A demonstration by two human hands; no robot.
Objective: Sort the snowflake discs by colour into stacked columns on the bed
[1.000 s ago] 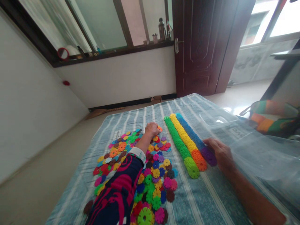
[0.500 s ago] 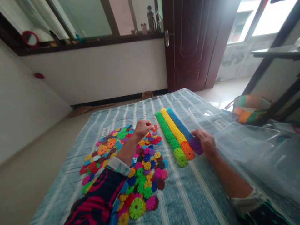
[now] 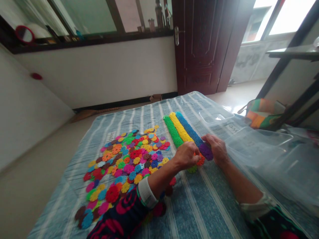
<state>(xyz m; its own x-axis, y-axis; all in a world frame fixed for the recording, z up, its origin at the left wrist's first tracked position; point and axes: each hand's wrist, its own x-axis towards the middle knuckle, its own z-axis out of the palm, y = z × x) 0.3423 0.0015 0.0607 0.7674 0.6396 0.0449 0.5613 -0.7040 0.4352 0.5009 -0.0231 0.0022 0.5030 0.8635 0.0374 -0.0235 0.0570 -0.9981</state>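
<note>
My left hand (image 3: 188, 155) is over the near end of the middle row of overlapping plastic flower discs, its fingertips pinched at the orange discs (image 3: 200, 160). It holds an orange disc, mostly hidden by the fingers. That row's far part is yellow (image 3: 181, 127). To its left lies a green row (image 3: 172, 131) with a lime end (image 3: 192, 169); to its right, a blue row (image 3: 188, 127) ends in purple discs (image 3: 206, 152). My right hand (image 3: 216, 147) rests against the purple end, fingers extended and touching the row's right side.
A spread of loose multicoloured discs (image 3: 129, 159) covers the left of the striped cloth (image 3: 199, 199). Clear plastic containers (image 3: 259, 142) stand on the right, with a clear lid (image 3: 216, 117) behind. A wooden door (image 3: 201, 46) is beyond the far edge.
My left hand has moved right and nearer, from above the loose discs to the orange end of the middle row, carrying an orange disc. My right hand stays by the purple end.
</note>
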